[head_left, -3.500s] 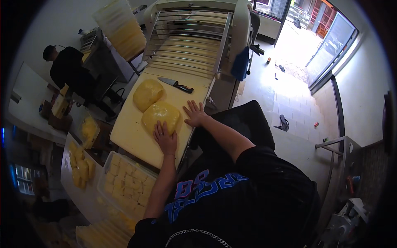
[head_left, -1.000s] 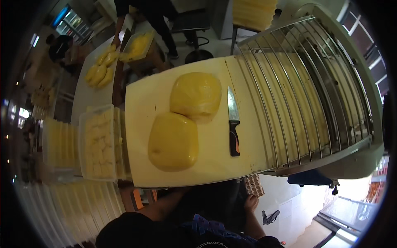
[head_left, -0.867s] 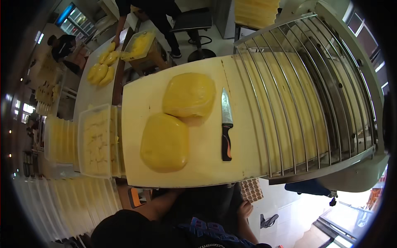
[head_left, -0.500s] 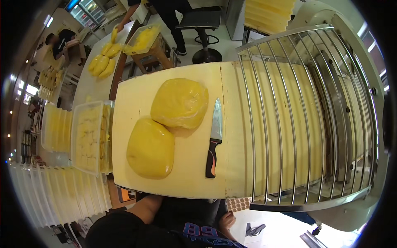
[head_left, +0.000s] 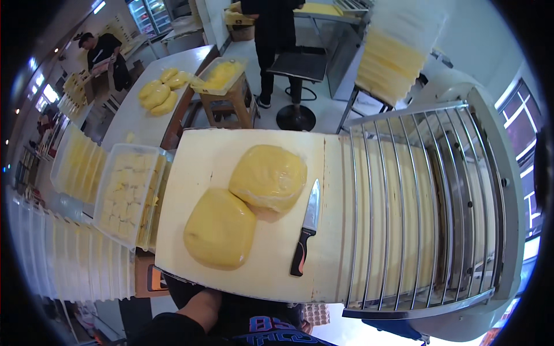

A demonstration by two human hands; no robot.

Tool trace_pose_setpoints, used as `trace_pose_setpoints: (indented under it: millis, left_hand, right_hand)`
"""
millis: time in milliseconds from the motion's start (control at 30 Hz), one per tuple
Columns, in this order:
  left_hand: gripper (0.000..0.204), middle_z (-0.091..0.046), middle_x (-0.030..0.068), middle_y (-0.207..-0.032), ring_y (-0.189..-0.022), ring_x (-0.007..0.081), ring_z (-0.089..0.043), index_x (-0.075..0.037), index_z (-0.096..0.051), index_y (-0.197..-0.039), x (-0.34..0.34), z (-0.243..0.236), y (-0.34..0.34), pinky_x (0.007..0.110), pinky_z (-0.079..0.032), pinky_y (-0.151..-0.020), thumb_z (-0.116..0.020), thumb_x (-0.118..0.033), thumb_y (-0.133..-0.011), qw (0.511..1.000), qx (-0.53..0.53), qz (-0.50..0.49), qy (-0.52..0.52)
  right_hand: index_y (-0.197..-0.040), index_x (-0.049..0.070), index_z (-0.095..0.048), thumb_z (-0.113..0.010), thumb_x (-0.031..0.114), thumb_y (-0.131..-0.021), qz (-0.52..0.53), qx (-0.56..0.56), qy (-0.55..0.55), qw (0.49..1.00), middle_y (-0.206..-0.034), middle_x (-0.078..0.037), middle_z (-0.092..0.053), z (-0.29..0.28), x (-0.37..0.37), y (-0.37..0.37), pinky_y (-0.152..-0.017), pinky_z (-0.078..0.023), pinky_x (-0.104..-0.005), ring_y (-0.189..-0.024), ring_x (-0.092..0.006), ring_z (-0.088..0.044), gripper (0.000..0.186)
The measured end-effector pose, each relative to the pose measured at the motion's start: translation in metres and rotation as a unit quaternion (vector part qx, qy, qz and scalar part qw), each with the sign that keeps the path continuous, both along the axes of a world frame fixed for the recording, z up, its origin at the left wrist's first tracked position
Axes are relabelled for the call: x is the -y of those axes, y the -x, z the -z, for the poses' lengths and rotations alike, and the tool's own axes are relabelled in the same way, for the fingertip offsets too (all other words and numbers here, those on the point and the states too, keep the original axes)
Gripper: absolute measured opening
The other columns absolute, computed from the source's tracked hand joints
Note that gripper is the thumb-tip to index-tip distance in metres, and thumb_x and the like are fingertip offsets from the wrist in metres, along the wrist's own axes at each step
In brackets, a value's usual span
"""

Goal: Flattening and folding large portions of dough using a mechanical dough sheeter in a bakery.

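Two smooth, glossy yellow dough lumps, one (head_left: 218, 228) nearer me and one (head_left: 267, 176) farther, lie touching on a pale work board (head_left: 184, 155). A knife (head_left: 304, 230) with a black and orange handle lies right of them. My left forearm (head_left: 199, 308) runs under the board's near edge, hiding that hand. My right hand (head_left: 306, 326) is low beside a cardboard egg tray (head_left: 317, 313), mostly hidden, fingers curled; what it holds is unclear.
Right, a sheeting machine's metal guard (head_left: 415, 213). Left, tubs of cut yellow pieces (head_left: 124, 193), stacked clear trays (head_left: 81, 254) and a side table (head_left: 124, 115) with dough. Behind, a stool (head_left: 297, 63), stacked trays (head_left: 392, 52) and two people (head_left: 276, 29) (head_left: 107, 55).
Both my hands have left the dough and board and dropped below the near edge. The view has swung round. The person behind has moved from the side table to stand upright.
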State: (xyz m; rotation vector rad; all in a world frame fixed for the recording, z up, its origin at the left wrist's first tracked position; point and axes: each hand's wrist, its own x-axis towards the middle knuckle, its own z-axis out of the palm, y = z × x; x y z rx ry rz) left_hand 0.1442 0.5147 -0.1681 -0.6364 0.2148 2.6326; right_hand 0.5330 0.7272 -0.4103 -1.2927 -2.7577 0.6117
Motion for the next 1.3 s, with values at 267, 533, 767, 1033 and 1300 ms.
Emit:
trace_pose_setpoints:
  millis: [267, 533, 767, 1033, 1300]
  left_hand:
    - [0.065, -0.042, 0.0111, -0.149, -0.134, 0.0332, -0.043, -0.015, -0.039, -0.146, 0.080, 0.096, -0.066, 0.044, -0.040, -0.107, -0.039, -0.055, -0.095, 0.241, -0.184, 0.399, 0.865]
    - [0.045, -0.069, 0.0207, -0.105, -0.094, 0.0441, -0.063, -0.007, -0.073, -0.100, 0.127, 0.140, -0.089, 0.050, -0.051, -0.079, -0.045, -0.040, -0.089, 0.237, -0.205, 0.464, 0.829]
    - [0.046, -0.070, 0.0195, -0.091, -0.088, 0.0440, -0.062, -0.005, -0.073, -0.087, 0.135, 0.121, -0.117, 0.049, -0.049, -0.078, -0.044, -0.040, -0.090, 0.274, -0.187, 0.408, 0.850]
    - [0.045, -0.070, 0.0198, -0.087, -0.079, 0.0435, -0.063, 0.000, -0.071, -0.082, 0.136, 0.107, -0.105, 0.049, -0.050, -0.074, -0.048, -0.039, -0.089, 0.302, -0.178, 0.368, 0.861]
    - [0.045, -0.071, 0.0188, -0.090, -0.081, 0.0427, -0.065, -0.002, -0.072, -0.083, 0.112, 0.119, -0.071, 0.047, -0.051, -0.073, -0.048, -0.040, -0.087, 0.281, -0.256, 0.412, 0.828]
  right_hand:
    - [-0.075, 0.004, -0.060, -0.042, 0.022, -0.093, -0.134, -0.048, 0.179, 0.973, -0.068, -0.016, -0.063, -0.019, -0.037, 0.039, -0.059, -0.044, -0.0504, -0.060, -0.0393, -0.056, 0.031]
    - [-0.073, 0.008, -0.052, -0.049, 0.011, -0.089, -0.319, -0.548, -0.015, 0.773, -0.063, -0.004, -0.054, -0.334, -0.109, 0.197, -0.056, -0.041, -0.0333, -0.053, -0.0198, -0.049, 0.016]
    - [-0.126, 0.004, -0.051, -0.056, 0.032, -0.092, -0.011, -0.087, -0.382, 0.920, -0.127, -0.023, -0.045, -0.477, -0.200, 0.283, -0.095, -0.042, -0.0531, -0.116, -0.0396, -0.049, 0.044]
    - [-0.115, 0.006, -0.057, -0.058, 0.053, -0.086, 0.034, 0.108, -0.377, 0.919, -0.107, -0.019, -0.052, -0.474, -0.219, 0.302, -0.083, -0.046, -0.0523, -0.100, -0.0375, -0.056, 0.055]
    - [-0.114, 0.008, -0.061, -0.056, 0.059, -0.083, 0.026, 0.110, -0.402, 0.909, -0.109, -0.021, -0.055, -0.466, -0.231, 0.306, -0.084, -0.047, -0.0542, -0.098, -0.0405, -0.058, 0.060]
